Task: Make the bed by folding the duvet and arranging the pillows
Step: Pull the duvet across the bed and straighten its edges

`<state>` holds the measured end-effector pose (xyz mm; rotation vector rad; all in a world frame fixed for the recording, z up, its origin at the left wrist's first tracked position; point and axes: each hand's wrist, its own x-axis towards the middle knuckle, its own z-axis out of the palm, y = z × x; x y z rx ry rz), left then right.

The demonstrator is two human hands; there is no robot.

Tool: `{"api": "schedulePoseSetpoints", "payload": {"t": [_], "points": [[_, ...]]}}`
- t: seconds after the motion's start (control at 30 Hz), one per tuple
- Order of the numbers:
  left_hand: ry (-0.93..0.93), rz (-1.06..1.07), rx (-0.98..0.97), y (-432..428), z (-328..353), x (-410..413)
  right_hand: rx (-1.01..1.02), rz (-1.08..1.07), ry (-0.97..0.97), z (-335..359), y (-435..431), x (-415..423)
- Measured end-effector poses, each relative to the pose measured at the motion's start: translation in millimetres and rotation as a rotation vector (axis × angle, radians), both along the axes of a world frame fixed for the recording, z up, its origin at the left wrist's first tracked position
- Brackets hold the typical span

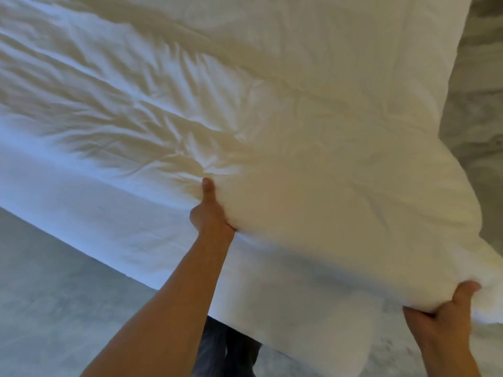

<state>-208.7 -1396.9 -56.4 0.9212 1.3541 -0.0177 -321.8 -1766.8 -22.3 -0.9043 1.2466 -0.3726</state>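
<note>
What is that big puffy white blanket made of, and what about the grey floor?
The duvet looks like soft matte white cloth, maybe cotton, with fluffy filling: it bulges and dents where the left hand and right hand squeeze it. The floor looks hard, smooth and mottled grey, perhaps concrete or stone; I cannot tell which.

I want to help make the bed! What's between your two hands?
Only the puffy white duvet. In the head view, its thick near edge runs from the left hand to the right hand, both gripping it.
</note>
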Motion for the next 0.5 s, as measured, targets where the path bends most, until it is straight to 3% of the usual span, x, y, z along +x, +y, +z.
{"api": "schedulePoseSetpoints", "payload": {"t": [0.1, 0.17, 0.27, 0.37, 0.5], "points": [[0.021, 0.022, 0.040, -1.7, -5.4, -10.8, -0.148, -0.021, 0.179, -1.0, -7.3, -0.6], [0.107, 0.004, 0.084, 0.2, -10.1, -16.5, -0.139, -0.026, 0.369, -14.6, -6.1, -4.9], [0.158, -0.018, 0.147, -5.7, -8.5, -17.0, -0.041, 0.000, 0.497, -29.7, -9.5, -11.0], [0.163, -0.024, 0.146, -29.5, -6.3, -26.7, -0.219, 0.148, 0.619, -29.8, -31.2, -23.2], [0.107, -0.012, 0.094, -92.1, -5.5, -55.7, -0.345, 0.390, 0.541, -20.0, -79.8, -20.3]]}}
